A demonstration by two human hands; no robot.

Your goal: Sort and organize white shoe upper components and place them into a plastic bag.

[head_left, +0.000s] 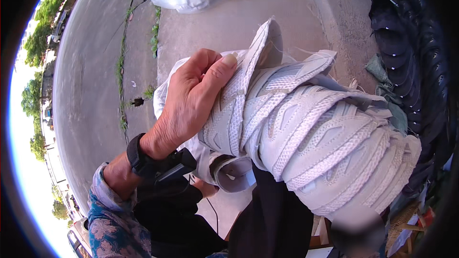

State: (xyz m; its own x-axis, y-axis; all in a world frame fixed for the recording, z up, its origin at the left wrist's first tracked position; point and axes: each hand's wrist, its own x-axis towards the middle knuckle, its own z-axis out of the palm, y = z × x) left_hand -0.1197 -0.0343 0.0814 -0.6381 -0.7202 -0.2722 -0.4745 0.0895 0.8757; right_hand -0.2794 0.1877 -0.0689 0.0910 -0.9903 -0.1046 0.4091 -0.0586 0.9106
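A white shoe upper of mesh and suede-like overlay strips point(306, 134), with no sole attached, is held up close to the camera. It lies tilted, its rounded toe end pointing to the lower right and its open heel end to the upper left, where a stiff flap stands upright. Loose threads trail from its cut edges. Pale lining shows at the opening underneath, lower left.

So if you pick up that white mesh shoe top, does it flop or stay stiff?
Probably floppy: the white mesh shoe upper has no sole showing, and its edges curl and fold. It looks light, since the left hand alone grips the heel end. The woven mesh and frayed threads suggest it is not slippery.
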